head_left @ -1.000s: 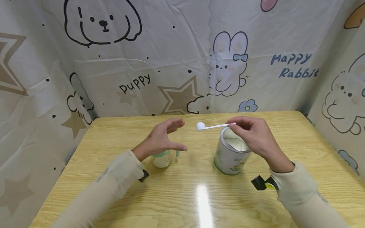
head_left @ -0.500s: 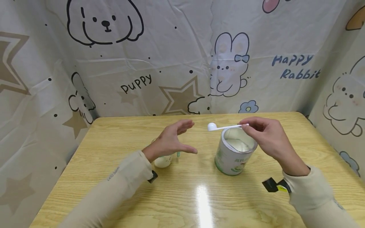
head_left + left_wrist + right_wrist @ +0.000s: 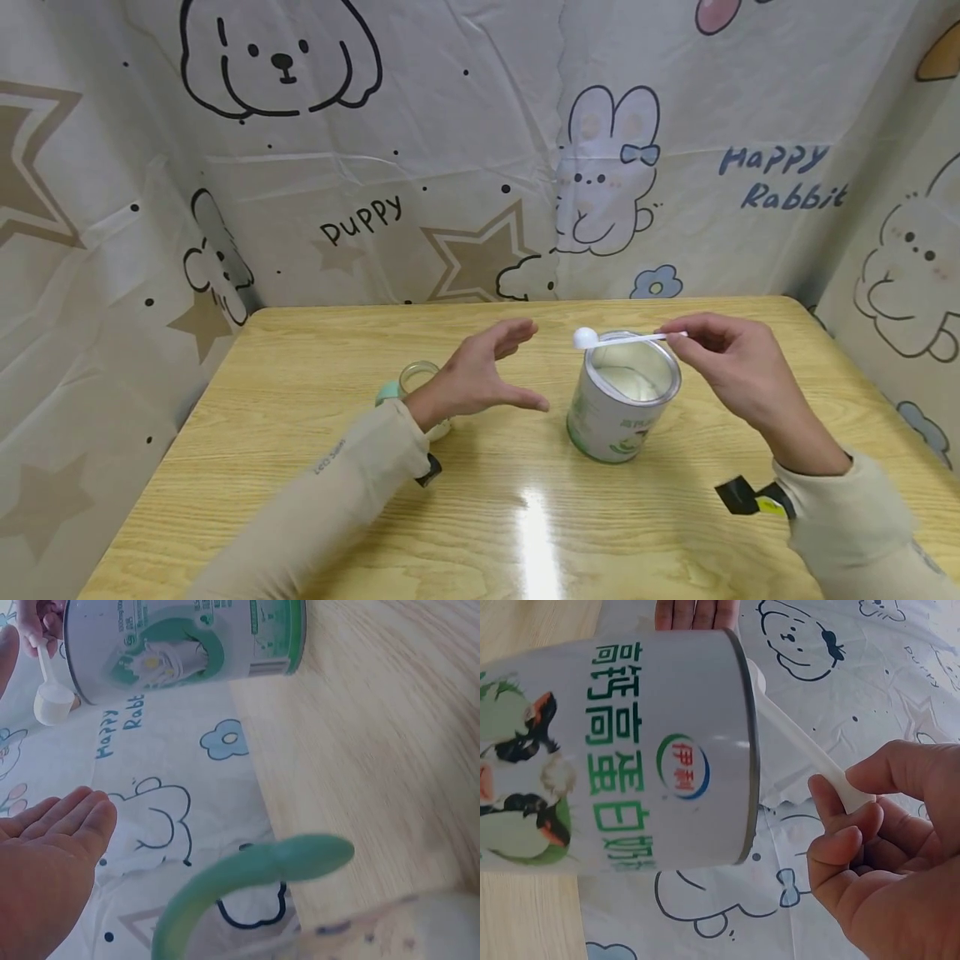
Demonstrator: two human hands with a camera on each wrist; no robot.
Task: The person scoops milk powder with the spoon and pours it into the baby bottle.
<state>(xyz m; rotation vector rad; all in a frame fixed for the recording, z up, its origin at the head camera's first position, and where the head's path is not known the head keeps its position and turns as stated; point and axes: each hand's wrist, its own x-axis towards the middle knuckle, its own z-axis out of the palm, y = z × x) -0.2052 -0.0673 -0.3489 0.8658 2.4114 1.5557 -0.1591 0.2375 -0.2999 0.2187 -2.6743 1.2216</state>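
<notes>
My right hand pinches the handle end of a white measuring scoop between thumb and fingers. The scoop's bowl points left, beside the rim of an open milk powder can; pale powder shows inside. In the right wrist view, the can hides part of the scoop. My left hand is held over the table left of the can, thumb and fingers spread apart with nothing between them. Behind its wrist stands an uncapped baby bottle, partly covered by the forearm; its mint-green handle curves up in the left wrist view.
The wooden table reaches back to a patterned cloth hung behind it and at both sides. A bright light reflection lies on the tabletop in front.
My right hand has moved right with the scoop, whose bowl has come from left of the can to its rim. My left hand has also shifted right, towards the can, uncovering the bottle's mouth.
</notes>
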